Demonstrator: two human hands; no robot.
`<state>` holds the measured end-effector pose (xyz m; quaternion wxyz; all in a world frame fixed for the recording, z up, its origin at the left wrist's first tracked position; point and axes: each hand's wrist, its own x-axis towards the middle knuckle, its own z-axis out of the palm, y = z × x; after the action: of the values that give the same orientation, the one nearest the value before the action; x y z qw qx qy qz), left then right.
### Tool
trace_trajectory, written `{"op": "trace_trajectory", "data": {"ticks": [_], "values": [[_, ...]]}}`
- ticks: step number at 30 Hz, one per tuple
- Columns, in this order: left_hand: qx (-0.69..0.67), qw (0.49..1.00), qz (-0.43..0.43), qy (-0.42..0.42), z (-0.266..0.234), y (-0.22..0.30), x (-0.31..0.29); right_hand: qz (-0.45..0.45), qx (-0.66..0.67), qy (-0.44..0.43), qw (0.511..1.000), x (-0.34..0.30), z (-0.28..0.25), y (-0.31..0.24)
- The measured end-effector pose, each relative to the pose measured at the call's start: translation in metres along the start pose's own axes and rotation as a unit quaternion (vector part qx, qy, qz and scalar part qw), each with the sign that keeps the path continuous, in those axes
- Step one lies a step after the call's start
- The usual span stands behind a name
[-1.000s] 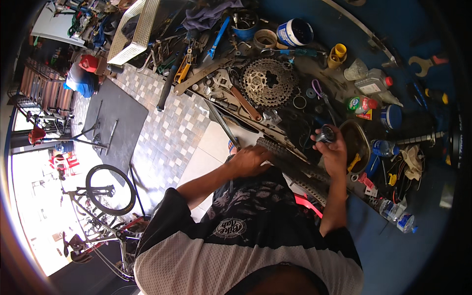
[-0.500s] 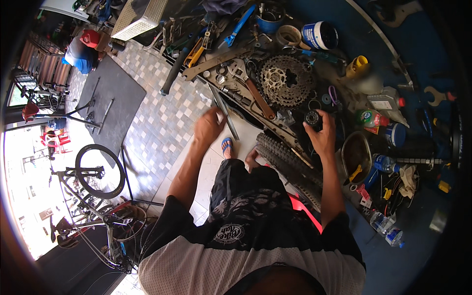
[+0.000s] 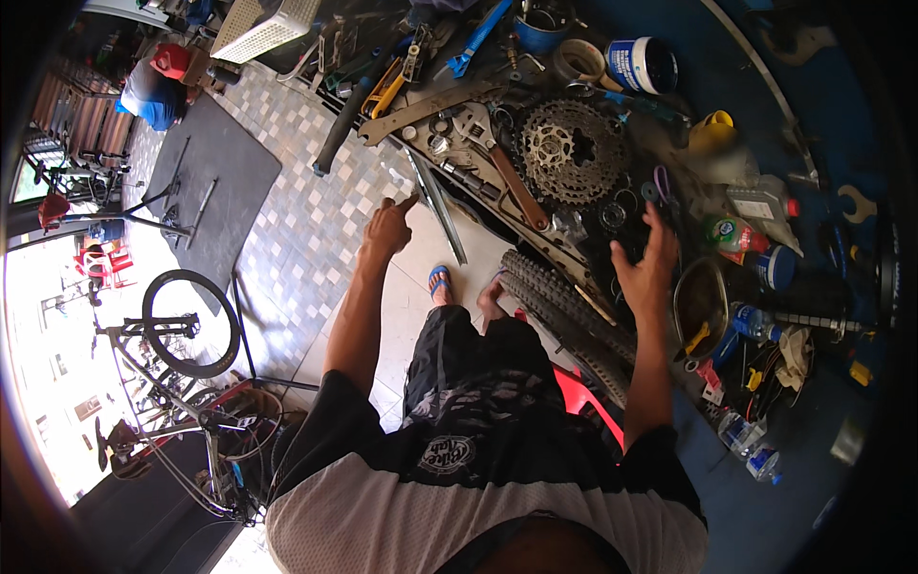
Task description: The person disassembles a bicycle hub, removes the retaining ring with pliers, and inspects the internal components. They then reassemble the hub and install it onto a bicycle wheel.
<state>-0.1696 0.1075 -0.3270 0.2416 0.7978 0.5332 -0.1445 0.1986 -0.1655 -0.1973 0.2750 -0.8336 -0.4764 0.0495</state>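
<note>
My right hand [image 3: 647,263] is open over the bench, thumb and fingers spread, with nothing in it. Just beyond its thumb lies a small dark round part [image 3: 613,216] on the bench, beside a metal ring. A large bicycle cassette [image 3: 571,151] rests flat farther back. Left of the cassette is an adjustable wrench [image 3: 503,170] with a brown handle. Over the tiled floor, my left hand [image 3: 388,230] has its index finger stretched out and the other fingers loosely bent. No object shows in it. A long metal bar [image 3: 436,210] is near its fingertip.
Knobby tyres [image 3: 564,311] stand against the bench edge before me. A metal bowl [image 3: 701,306], bottles and tubs crowd the right side. Hand tools [image 3: 387,94] fill the far left of the bench. A bicycle [image 3: 206,421] stands at left; a person [image 3: 153,96] is far off.
My right hand has let go of the dark round part, which now lies on the bench, and has opened. My left hand has drawn back leftward from the metal bar, its index finger extending.
</note>
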Motion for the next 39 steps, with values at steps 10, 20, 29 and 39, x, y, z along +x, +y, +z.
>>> {"op": "trace_trajectory", "data": {"ticks": [10, 20, 29, 39], "values": [[-0.143, 0.984, -0.103, 0.035, 0.097, 0.029, 0.070, 0.102, -0.003, 0.000, 0.995, -0.084, -0.047, -0.006], [-0.095, 0.985, -0.002, 0.144, 0.155, 0.012, 0.068, 0.224, -0.044, -0.048, 0.972, -0.170, -0.040, -0.019], [-0.078, 0.997, -0.029, 0.008, 0.177, -0.027, 0.036, 0.176, -0.014, -0.065, 0.982, -0.147, -0.031, -0.051], [-0.136, 0.988, 0.047, -0.057, 0.217, -0.095, -0.022, 0.176, -0.012, -0.039, 0.984, -0.180, -0.029, -0.053]]}}
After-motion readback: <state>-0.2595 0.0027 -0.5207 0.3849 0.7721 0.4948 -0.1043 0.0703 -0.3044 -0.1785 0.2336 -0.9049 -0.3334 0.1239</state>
